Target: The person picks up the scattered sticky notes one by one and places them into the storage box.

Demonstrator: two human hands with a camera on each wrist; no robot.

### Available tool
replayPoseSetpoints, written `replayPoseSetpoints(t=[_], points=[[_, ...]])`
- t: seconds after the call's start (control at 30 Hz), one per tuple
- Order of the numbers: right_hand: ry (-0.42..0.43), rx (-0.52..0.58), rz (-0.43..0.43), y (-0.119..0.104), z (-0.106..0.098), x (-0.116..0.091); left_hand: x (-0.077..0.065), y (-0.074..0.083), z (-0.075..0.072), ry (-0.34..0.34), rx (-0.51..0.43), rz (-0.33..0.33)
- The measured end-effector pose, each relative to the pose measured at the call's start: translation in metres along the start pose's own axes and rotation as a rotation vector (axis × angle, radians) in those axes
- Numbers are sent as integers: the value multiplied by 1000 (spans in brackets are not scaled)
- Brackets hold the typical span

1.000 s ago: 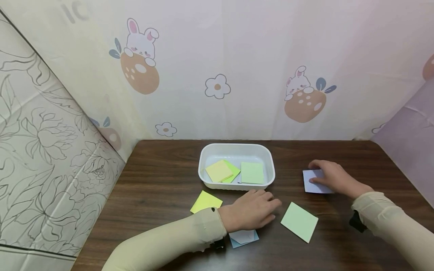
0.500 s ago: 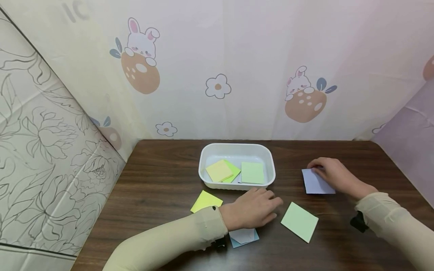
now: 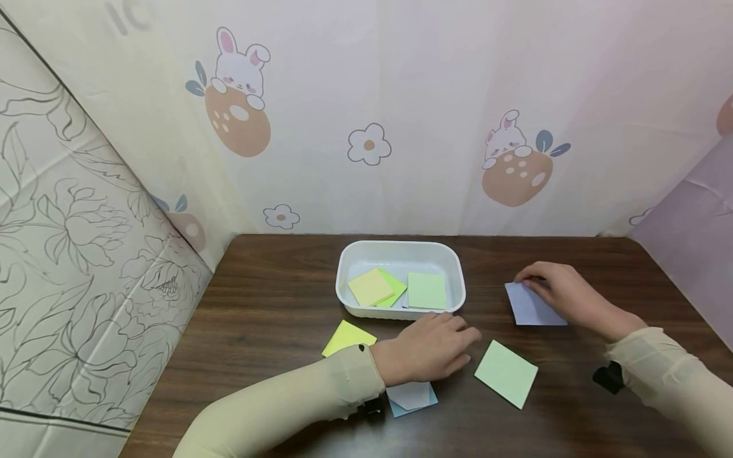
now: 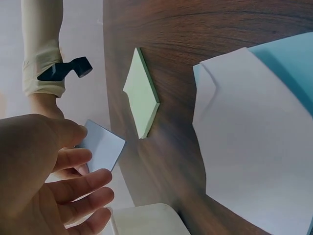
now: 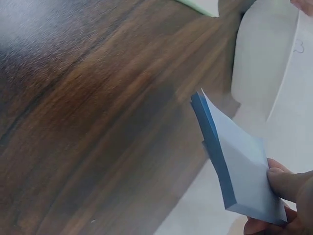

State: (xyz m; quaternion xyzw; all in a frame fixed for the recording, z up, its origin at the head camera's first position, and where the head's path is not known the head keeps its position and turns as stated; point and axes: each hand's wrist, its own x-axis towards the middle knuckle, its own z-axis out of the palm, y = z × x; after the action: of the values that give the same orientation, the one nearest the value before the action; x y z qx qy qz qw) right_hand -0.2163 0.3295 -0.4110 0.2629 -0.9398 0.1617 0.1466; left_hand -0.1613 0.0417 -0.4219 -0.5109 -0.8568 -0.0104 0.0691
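While the right hand point(image 3: 564, 296) pinches the blue pad point(image 3: 531, 310) by one side, thumb on one face and fingers on the other, the pad tilts to the right of the white box point(image 3: 424, 259), apart from it. Its sheets look uneven at the far end, so a loose pinch could maybe let some slide out. The left hand point(image 3: 431, 348) is by the front of the box, fingers a little apart, holding nothing. Near it, a green pad point(image 3: 506, 374) lies on the brown table point(image 3: 269, 299). By the left sleeve point(image 3: 343, 385), a pale pad point(image 4: 249, 132) sits crooked on a teal pad point(image 4: 291, 68); if the sleeve dips, it could shove them. Inside the box are a yellow pad point(image 3: 369, 288), a lime pad point(image 3: 392, 285) and a mint pad point(image 3: 426, 291).
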Motion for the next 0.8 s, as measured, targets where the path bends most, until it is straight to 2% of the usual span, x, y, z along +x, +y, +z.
replayPoseSetpoints(t=[0.8], points=[[57,-1,-78,-31,-18,3,4,-1,-10,39,1,-8]])
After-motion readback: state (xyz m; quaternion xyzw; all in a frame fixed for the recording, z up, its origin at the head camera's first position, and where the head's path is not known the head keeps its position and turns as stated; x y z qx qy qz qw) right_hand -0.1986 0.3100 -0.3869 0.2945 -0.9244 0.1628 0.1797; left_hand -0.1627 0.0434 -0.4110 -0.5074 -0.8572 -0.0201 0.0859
